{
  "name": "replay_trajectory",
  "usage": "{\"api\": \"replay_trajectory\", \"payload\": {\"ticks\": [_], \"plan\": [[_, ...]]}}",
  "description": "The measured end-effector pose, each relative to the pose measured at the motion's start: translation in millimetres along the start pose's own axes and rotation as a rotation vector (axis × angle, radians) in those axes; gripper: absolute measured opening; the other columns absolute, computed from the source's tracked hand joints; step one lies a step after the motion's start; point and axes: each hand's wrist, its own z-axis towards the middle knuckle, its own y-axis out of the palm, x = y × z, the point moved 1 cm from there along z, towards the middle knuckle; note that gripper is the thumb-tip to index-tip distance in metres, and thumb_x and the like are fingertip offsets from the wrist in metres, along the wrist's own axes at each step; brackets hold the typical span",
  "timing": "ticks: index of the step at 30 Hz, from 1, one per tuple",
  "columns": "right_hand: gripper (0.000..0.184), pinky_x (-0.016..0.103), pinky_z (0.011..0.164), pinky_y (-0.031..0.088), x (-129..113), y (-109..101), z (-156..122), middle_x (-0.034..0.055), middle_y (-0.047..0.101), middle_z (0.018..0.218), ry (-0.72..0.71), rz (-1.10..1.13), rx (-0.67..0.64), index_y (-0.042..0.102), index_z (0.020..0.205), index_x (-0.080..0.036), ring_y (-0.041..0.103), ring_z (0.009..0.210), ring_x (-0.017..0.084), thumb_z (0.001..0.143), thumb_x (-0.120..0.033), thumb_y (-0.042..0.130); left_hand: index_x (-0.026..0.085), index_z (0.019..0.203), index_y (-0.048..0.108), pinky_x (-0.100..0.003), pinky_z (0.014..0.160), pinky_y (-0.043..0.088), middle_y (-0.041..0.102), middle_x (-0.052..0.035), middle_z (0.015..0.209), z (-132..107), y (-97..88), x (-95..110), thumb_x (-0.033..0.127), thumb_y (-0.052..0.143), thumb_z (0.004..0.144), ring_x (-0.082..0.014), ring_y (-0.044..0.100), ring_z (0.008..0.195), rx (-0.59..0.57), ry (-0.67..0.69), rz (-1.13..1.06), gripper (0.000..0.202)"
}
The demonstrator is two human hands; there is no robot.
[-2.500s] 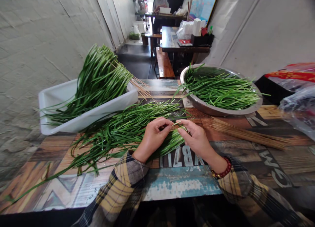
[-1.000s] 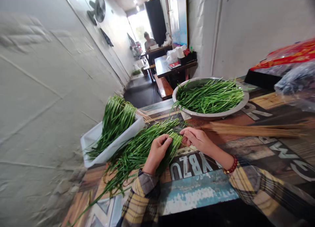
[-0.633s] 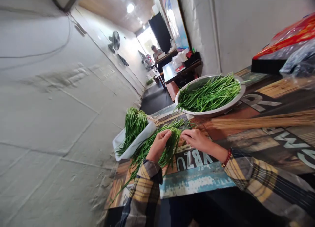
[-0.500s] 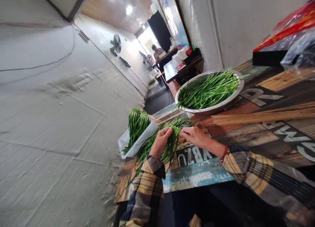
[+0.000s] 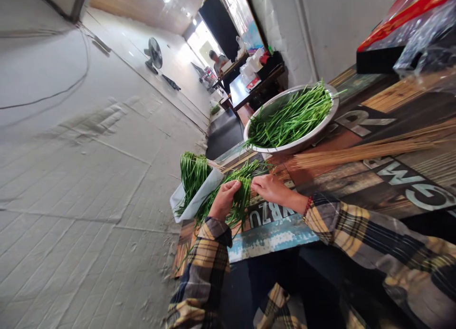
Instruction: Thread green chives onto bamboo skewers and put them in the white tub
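Observation:
My left hand is closed, its thumb and fingers pinching a bunch of garlic chives that hangs down between my hands. Close on the right side of that bunch, my right hand is closed in a pinch; whatever it grips is hidden by the fingers. Behind both hands lies a pile of loose chives on the table. To the left, a white plastic tray holds chives draped in a neat row, with thin stick ends showing at their right.
A metal bowl full of cut chives stands behind my hands. Bamboo skewers lie in a bundle at right. Farther right are a black box and plastic packaging. A white wall borders the left; a person sits far back.
The camera view has shifted, so the scene sits slightly further left and higher. Both hands keep their pinch at the hanging chives, with little visible change between them.

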Motion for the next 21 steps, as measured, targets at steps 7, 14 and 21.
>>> {"api": "replay_trajectory", "payload": {"ticks": [7,14,21], "plan": [[0.023,0.025,0.060,0.030,-1.3,-0.5,0.8,0.0028,0.061,0.065,0.014,0.006,-0.001,0.060,0.065,-0.015,0.053,0.063,0.014,0.088,-0.015,0.054,0.012,0.071,0.063,-0.018,0.052,0.035,0.054,0.0033,0.062,3.7,1.1,-2.6,0.045,0.072,0.073,-0.0059,0.044,0.054,-0.026,0.003,-0.001,0.035],[0.025,0.025,0.061,0.033,-5.3,0.9,-1.0,0.0028,0.061,0.063,0.054,0.090,0.004,0.057,0.062,-0.016,0.054,0.062,0.014,0.087,-0.014,0.054,0.012,0.073,0.062,-0.018,0.051,0.033,0.056,0.0030,0.061,0.6,-0.7,-2.0,0.044,0.069,0.077,-0.0055,0.044,0.052,-0.063,-0.015,0.030,0.033],[0.026,0.019,0.044,0.037,-4.6,4.9,-0.3,-0.0017,0.064,0.055,0.144,0.259,-0.082,0.061,0.069,-0.016,0.053,0.039,0.008,0.090,-0.018,0.046,0.011,0.082,0.065,-0.020,0.061,0.040,0.063,-0.0009,0.072,-3.9,0.9,12.1,0.042,0.072,0.074,-0.0092,0.052,0.063,-0.128,0.006,0.083,0.033]]}}
